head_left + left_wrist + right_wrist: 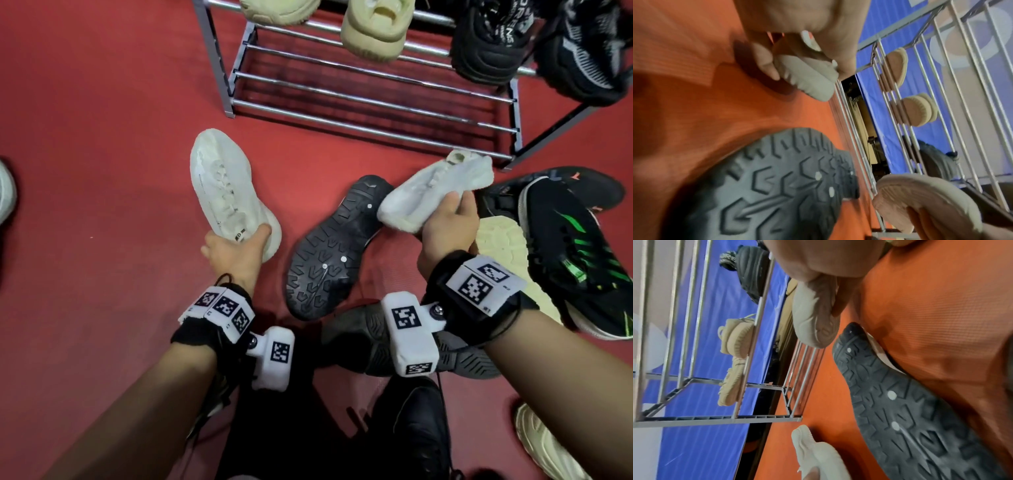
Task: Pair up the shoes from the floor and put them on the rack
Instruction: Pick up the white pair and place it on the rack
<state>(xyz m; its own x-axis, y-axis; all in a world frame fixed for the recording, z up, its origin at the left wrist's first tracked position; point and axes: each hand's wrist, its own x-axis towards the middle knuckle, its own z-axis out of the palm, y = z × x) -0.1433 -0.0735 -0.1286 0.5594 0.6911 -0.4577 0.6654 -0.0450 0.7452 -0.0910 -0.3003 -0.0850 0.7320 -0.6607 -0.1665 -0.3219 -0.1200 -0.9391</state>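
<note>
Two matching off-white knit sneakers, left white sneaker (226, 192) gripped at its heel by left hand (236, 251), right white sneaker (435, 188) clutched by right hand (448, 222), both just before the metal rack (373, 102), black upturned shoe (335, 250) between them

Two white knit shoes are shown near the rack's (373, 113) front edge: one (226, 192) is held at the heel, toe toward the rack; the other (435, 192) is gripped mid-body and raised over an overturned black shoe (329, 253) on the floor.
</note>
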